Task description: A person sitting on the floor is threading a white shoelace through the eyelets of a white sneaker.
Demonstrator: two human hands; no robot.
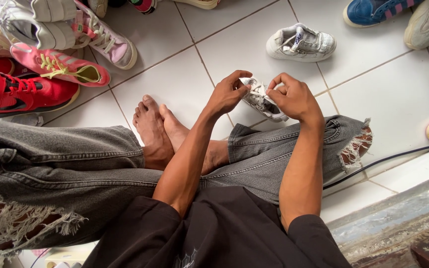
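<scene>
Fingers of my left hand [227, 94] and right hand [291, 98] pinch the laces of a small white sneaker [262, 100] held between them.

The small shoe [263, 100] is sitting between the left hand [228, 94] and the right hand [294, 98], above the crossed legs [254, 154]. Its mate [301, 43] is lying beyond it on the floor [184, 84]. A pile of shoes [45, 54] is crowding the far left; more shoes [423, 25] are lining the far right. A cable [388, 160] is running along the floor to the right of the knee.
</scene>
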